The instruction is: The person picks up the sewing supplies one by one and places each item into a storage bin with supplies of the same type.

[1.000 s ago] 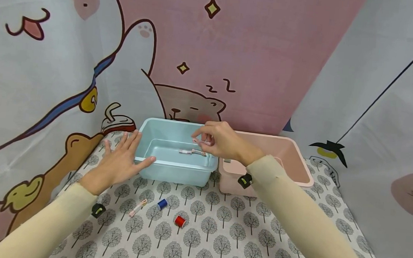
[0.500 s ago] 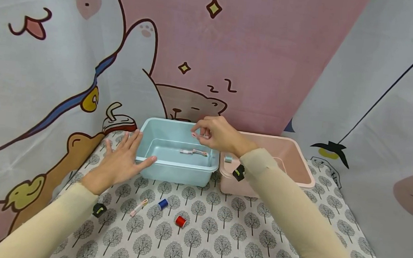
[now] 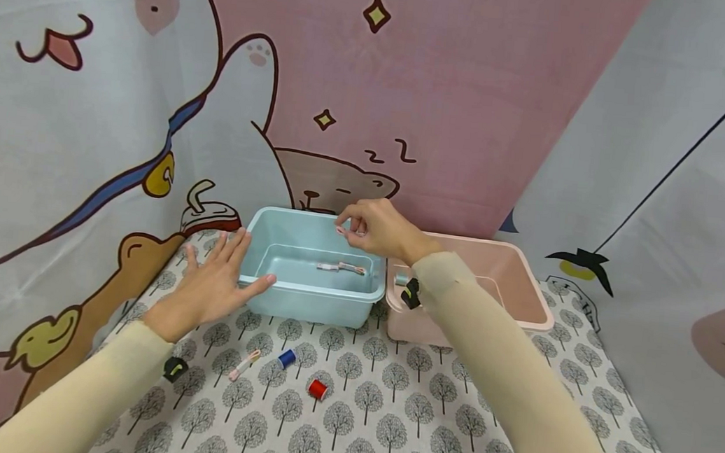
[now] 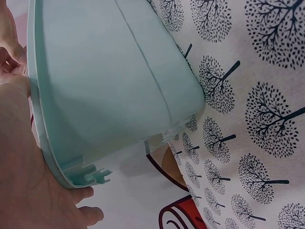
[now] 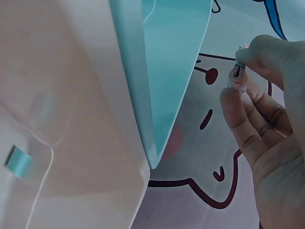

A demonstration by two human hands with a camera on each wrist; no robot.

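My right hand [image 3: 384,229] is above the right part of the light blue tub [image 3: 307,291]. Between thumb and fingertips it pinches a small folded tape measure [image 5: 238,80], pale pink and white, with fine marks on its edge. My left hand [image 3: 212,283] lies with spread fingers at the tub's left front rim, its thumb along the front. Inside the tub lie two thin, pale bundles [image 3: 340,268] end to end. On the cloth in front are a similar pale pink bundle [image 3: 243,365], a blue thread spool [image 3: 286,359] and a red thread spool [image 3: 317,390].
A pink tub [image 3: 504,275] stands right beside the blue one. It holds a light teal thread spool [image 5: 18,162], partly hidden by my right wrist in the head view. A printed fabric backdrop [image 3: 459,107] rises directly behind both tubs. Tree-patterned cloth [image 3: 386,425] covers the table.
My right hand has risen slightly with the folded tape measure, uncovering the teal spool in the pink tub. The left hand keeps its place on the rim.
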